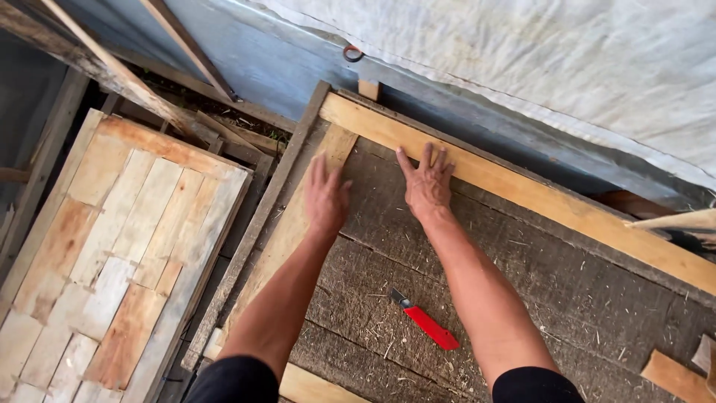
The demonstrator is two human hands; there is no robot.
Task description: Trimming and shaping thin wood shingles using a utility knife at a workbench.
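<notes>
A red utility knife point(425, 323) lies near you on the grey boards point(522, 283). Your left hand point(326, 195) lies flat, fingers spread, on the pale side batten point(291, 224). Your right hand point(427, 183) presses open-palmed beside the far-edge batten point(522, 190); you seem to be seating the corner, which calls for steady pressure.
</notes>
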